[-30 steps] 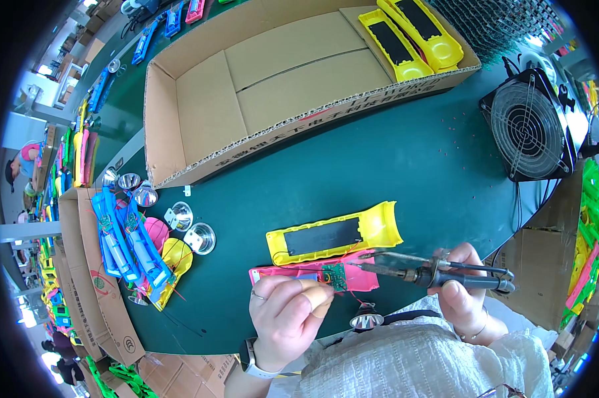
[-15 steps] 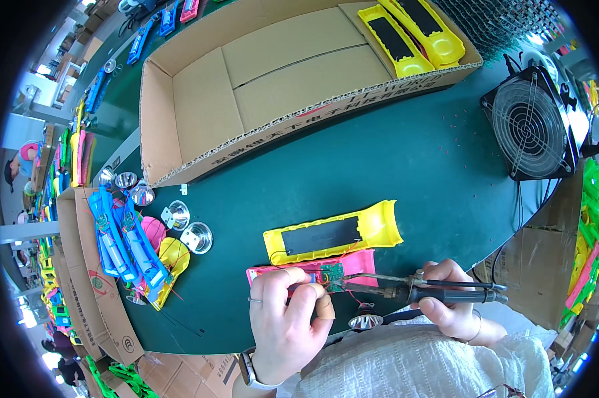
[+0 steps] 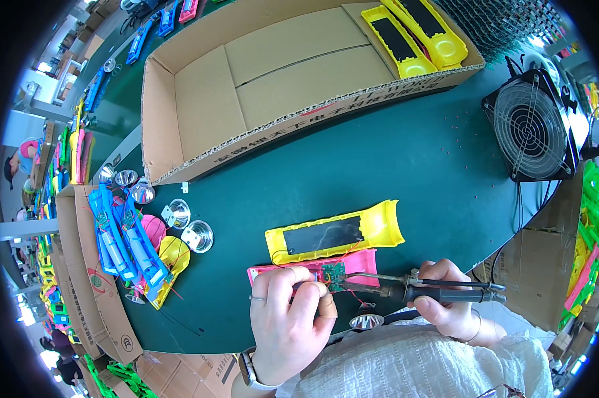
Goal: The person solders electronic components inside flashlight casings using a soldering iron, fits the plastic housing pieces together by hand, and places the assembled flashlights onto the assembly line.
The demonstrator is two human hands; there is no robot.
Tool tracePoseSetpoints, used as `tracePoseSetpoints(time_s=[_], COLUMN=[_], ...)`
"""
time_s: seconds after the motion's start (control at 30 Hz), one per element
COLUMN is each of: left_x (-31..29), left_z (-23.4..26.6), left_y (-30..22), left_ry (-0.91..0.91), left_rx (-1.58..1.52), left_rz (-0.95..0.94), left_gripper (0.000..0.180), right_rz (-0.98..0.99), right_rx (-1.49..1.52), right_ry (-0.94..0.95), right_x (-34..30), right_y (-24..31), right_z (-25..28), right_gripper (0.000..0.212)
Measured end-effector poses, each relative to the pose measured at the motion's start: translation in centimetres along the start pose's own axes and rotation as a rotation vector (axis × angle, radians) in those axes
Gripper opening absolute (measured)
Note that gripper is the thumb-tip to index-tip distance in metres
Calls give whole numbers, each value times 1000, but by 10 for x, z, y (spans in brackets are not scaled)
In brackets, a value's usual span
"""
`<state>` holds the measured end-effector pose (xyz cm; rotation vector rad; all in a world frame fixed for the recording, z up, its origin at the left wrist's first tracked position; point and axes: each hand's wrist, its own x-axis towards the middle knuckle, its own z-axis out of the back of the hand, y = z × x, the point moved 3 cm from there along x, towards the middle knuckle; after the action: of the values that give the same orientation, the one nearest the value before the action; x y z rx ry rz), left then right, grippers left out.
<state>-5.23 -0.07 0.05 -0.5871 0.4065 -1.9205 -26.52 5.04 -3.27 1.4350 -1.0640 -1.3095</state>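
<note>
My right hand (image 3: 449, 306) grips the dark handle of a soldering iron (image 3: 439, 294), which has a thin metal tube along its top. The iron's tip reaches a small green circuit board (image 3: 332, 272) lying over a pink plastic shell (image 3: 362, 264). My left hand (image 3: 293, 318) is closed in a pinch at the board's left edge, beside thin red wires; its fingertips hide what they hold. Just beyond lies a yellow plastic shell (image 3: 379, 229) with a black panel (image 3: 323, 237). A round reflector (image 3: 366, 322) sits near the table's front edge, below the iron.
A large cardboard box (image 3: 260, 136) at the back holds yellow shells (image 3: 400, 50). To the left are blue shells (image 3: 124, 232), loose reflectors (image 3: 197, 237) and another cardboard box (image 3: 90, 278). A black fan (image 3: 530, 129) stands at right, its cables running down the table edge.
Faint wisps like smoke now show over the yellow shell's black panel. Both hands, the iron and the board stay in nearly the same place; the whole view shifts slightly.
</note>
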Motion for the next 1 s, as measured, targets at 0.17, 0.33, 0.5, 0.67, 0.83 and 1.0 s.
tracePoseSetpoints(time_s=[0.17, 0.33, 0.5, 0.67, 0.83, 1.0], left_x=[0, 0, 0, 2, 2, -1], left_z=[0, 0, 0, 2, 2, 6], left_y=[1, 1, 2, 1, 4, 10], left_ry=[2, 7, 14, 16, 5, -88], left_rx=[-2, -4, -10, 2, -36, -75], left_rz=[2, -4, -5, -15, -39, -82], left_gripper=[21, 22, 22, 22, 24, 27], right_rz=[10, 2, 9, 24, 23, 8], right_rx=[94, 262, 266, 290, 277, 311], right_ry=[-19, -68, -116, -159, -188, -206], right_x=[3, 1, 3, 5, 6, 6], right_y=[6, 4, 6, 7, 7, 8], right_z=[-1, 4, 5, 5, 10, 11], right_gripper=[30, 29, 31, 33, 37, 39])
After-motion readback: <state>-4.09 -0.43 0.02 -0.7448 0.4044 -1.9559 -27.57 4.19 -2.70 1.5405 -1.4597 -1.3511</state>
